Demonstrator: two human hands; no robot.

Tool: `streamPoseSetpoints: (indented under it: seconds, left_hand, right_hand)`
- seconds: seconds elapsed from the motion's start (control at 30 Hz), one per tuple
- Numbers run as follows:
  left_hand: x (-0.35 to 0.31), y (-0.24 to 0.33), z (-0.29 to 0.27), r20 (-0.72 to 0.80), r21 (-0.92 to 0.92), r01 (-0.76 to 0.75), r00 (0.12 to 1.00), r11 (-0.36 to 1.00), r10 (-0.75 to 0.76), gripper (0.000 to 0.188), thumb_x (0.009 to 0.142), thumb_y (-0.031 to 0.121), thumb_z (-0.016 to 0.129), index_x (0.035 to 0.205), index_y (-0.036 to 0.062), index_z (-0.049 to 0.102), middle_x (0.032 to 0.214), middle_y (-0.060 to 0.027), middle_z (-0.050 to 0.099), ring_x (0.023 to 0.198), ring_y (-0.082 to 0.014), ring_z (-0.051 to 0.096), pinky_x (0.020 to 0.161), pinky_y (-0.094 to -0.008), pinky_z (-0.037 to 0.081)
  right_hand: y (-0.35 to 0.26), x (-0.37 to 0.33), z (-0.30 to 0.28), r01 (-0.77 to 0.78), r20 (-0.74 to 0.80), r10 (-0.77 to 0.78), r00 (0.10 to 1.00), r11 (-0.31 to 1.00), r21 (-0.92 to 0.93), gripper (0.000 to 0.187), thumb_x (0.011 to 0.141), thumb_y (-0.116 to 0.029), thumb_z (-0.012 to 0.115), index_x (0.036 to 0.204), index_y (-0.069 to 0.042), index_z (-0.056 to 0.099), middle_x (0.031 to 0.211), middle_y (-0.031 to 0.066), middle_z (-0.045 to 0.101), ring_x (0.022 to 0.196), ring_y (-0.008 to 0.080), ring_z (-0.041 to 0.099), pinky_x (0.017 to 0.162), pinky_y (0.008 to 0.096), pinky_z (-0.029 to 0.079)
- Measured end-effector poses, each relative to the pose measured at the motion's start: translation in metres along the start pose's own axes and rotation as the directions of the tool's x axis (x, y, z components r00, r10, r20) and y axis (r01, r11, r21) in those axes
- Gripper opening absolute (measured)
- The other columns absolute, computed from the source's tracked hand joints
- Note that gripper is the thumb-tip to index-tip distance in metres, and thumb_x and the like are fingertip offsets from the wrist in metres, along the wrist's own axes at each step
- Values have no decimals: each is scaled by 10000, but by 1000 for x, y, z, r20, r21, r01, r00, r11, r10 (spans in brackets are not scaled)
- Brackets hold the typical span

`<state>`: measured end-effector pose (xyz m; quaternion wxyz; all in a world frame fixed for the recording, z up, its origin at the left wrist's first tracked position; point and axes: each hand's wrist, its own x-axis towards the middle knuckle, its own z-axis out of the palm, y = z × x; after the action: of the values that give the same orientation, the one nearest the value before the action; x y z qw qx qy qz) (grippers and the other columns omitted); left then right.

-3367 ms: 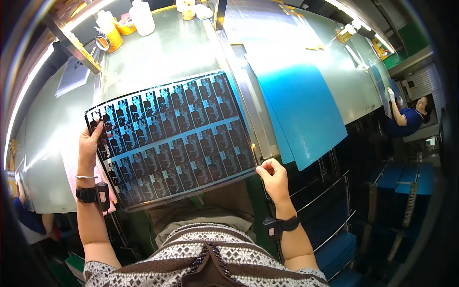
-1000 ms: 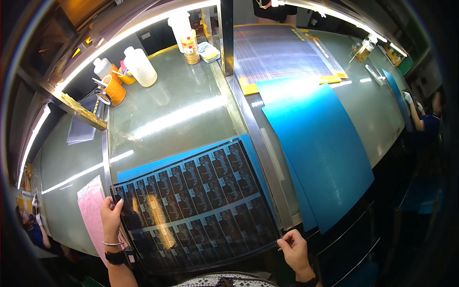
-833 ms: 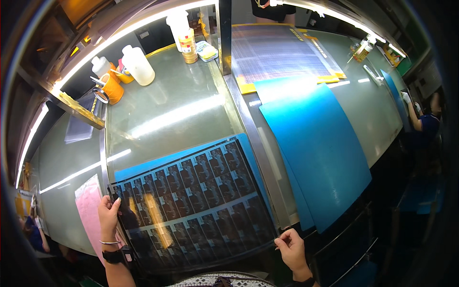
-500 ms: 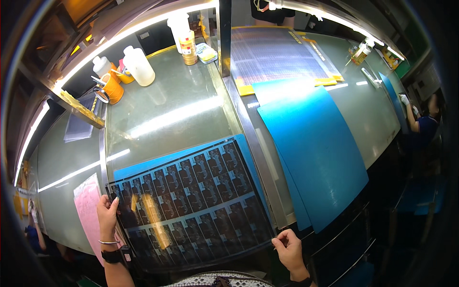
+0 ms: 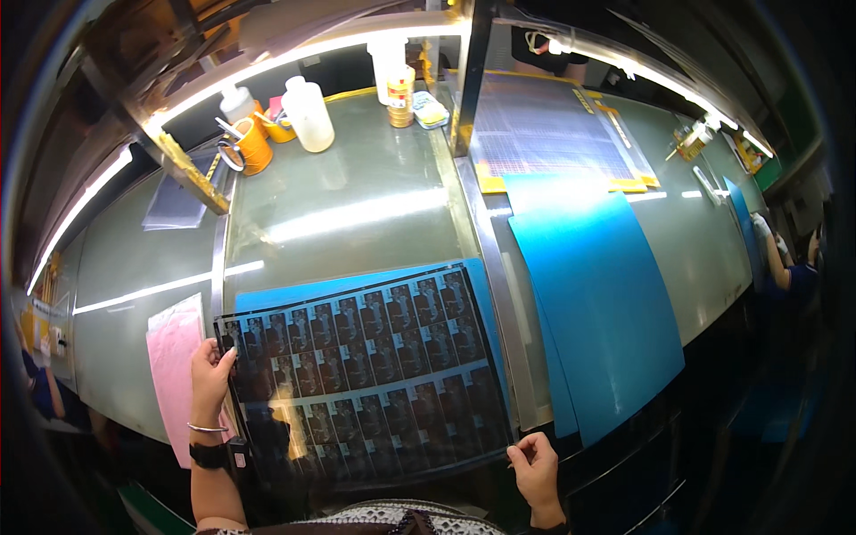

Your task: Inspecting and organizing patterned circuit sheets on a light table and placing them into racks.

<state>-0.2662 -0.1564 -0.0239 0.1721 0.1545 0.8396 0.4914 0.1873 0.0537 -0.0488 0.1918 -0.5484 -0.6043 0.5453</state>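
Note:
I hold a large dark film sheet (image 5: 366,374) printed with rows of small repeated panels, low over the glass table. My left hand (image 5: 210,379) grips its left edge near the upper corner. My right hand (image 5: 535,464) pinches its lower right corner. Under the film lies a blue sheet (image 5: 357,285) whose upper and right edges show on the glass table (image 5: 357,205).
A pink sheet (image 5: 172,357) lies left of the film. A big blue sheet (image 5: 597,294) covers the table to the right, with a yellow-edged gridded board (image 5: 553,134) behind it. Bottles (image 5: 308,111) and an orange cup (image 5: 254,147) stand at the back. Another person (image 5: 789,267) works at far right.
The film was held up tilted before me; it has since come down near the table over the blue sheet. In the last second it shifted only slightly, both hands keeping hold.

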Motion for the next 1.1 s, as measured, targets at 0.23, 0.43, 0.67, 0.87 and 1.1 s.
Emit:
streamPoseSetpoints:
  seconds: [0.23,0.43,0.67,0.87,1.1]
  left_hand:
    - [-11,-4,-9,-26,-144,-23,999,989,20,374,858,-15,572,1217,-63,478,830,-45,610,708,-86,576,636,-213,484]
    - [-18,-1,-14,18,-130,-54,998,990,57,382,857,-28,564,1226,-64,470,843,-56,616,723,-99,586,655,-218,494]
    - [-24,-12,-18,11,-144,-60,998,988,62,371,857,-20,567,1215,-57,476,848,-67,622,726,-97,588,649,-217,493]
    - [-32,-8,-19,25,-163,-22,999,986,27,394,858,-20,567,1236,-58,463,849,-65,619,715,-95,579,643,-211,478]
    - [-32,-23,-21,27,-136,-33,999,990,37,468,853,-22,574,1294,-53,420,838,-65,610,716,-91,571,643,-207,471]
  right_hand:
    - [-7,-2,2,24,39,-23,999,999,-23,125,824,12,616,810,-28,498,686,12,548,611,62,525,557,201,449]
    - [-3,-1,4,54,-34,-55,998,998,-42,128,802,-28,647,796,-14,520,642,39,549,577,92,520,537,250,417]
    - [-8,0,5,117,-48,-121,991,989,-92,130,801,-32,645,805,-9,517,641,44,537,588,107,521,552,260,427]
    - [-6,0,7,113,-51,-115,992,993,-32,127,811,-27,639,815,-11,513,669,35,530,609,97,523,560,249,440]
    - [0,1,7,119,-45,-118,992,993,3,129,813,-24,638,813,-12,510,673,27,526,616,92,520,563,243,441]
